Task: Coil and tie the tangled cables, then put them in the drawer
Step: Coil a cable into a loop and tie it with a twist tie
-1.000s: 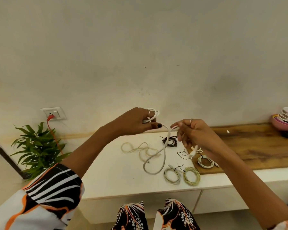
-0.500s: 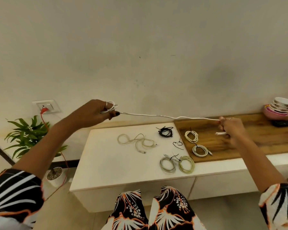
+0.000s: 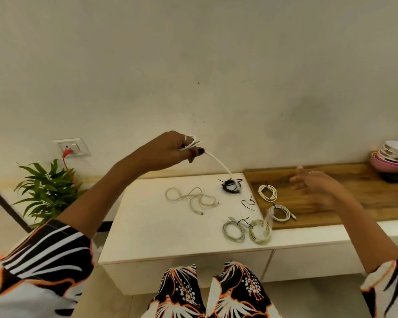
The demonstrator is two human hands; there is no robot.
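The left hand (image 3: 170,149) pinches the white cable (image 3: 218,162) raised above the bench (image 3: 152,228), evidently to coil it, while the blurred right hand (image 3: 315,189) appears spread, empty.

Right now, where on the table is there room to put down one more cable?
The white top is bare near its front left corner, in front of the loose cable. The wooden part is bare behind the right hand. It is crowded around the tied coils at the seam.
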